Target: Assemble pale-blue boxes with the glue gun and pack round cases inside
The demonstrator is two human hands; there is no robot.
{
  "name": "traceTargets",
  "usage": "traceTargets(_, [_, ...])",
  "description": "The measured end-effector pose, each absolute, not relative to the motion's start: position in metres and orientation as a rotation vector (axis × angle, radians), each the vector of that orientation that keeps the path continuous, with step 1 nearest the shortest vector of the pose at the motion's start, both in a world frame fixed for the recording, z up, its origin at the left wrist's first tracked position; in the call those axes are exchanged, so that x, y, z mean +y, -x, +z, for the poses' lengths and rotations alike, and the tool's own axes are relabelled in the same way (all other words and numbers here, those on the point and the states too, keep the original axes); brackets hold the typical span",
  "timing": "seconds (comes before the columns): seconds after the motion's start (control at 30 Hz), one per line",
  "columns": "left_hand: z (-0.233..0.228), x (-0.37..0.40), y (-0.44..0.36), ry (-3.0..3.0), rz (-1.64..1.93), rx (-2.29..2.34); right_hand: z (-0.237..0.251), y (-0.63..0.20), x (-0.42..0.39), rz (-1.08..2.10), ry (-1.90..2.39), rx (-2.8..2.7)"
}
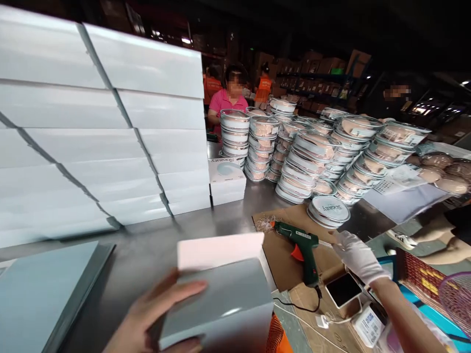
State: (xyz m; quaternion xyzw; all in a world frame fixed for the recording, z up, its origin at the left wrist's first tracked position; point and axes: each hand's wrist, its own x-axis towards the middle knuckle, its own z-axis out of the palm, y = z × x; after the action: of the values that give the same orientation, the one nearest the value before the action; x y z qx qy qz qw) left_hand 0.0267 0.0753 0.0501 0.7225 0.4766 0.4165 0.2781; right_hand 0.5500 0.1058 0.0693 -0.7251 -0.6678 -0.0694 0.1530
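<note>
My bare left hand (pixel 162 309) grips a pale blue-grey box (pixel 224 289), thumb on top and fingers at the lower edge; its white flap (pixel 221 250) stands raised. A white glove covers my right hand (pixel 358 257), whose fingers are drawn together at the rear end of a glue stick (pixel 326 243). That stick juts from a green glue gun (pixel 300 240) with an orange trigger, lying on a brown cardboard sheet (pixel 283 274). Just beyond the gun sits a round, lidded compact-like container (pixel 329 211). Part of my left hand is blurred.
Stacked white boxes (pixel 147 113) form a wall at left. Several stacks of round clear-lidded containers (pixel 309 157) stand behind. A phone (pixel 344 289), a charger cable and a small white box (pixel 368 323) lie at right. A person in pink (pixel 230 100) is across the table.
</note>
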Motion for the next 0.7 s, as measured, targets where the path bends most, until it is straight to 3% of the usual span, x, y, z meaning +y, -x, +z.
traceTargets(0.17, [0.021, 0.094, -0.066, -1.646, 0.788, 1.095, 0.041, -0.590, 0.104, -0.171, 2.374, -2.044])
traceTargets(0.33, [0.005, 0.083, -0.055, -1.616, 0.818, 1.229, 0.033, -0.584, 0.116, -0.100, 2.464, -2.057])
traceTargets(0.5, [0.014, 0.069, -0.055, -1.591, 0.844, 1.272, 0.045, -0.552, 0.108, -0.072, 2.493, -1.732])
traceTargets(0.57, [0.019, 0.065, -0.056, -1.616, 0.829, 1.290, 0.044, -0.527, 0.104, 0.051, 2.444, -1.623])
traceTargets(0.7, [0.021, 0.060, -0.053, -1.738, 0.802, 1.360, 0.034, -0.480, 0.106, 0.612, 2.292, -1.454])
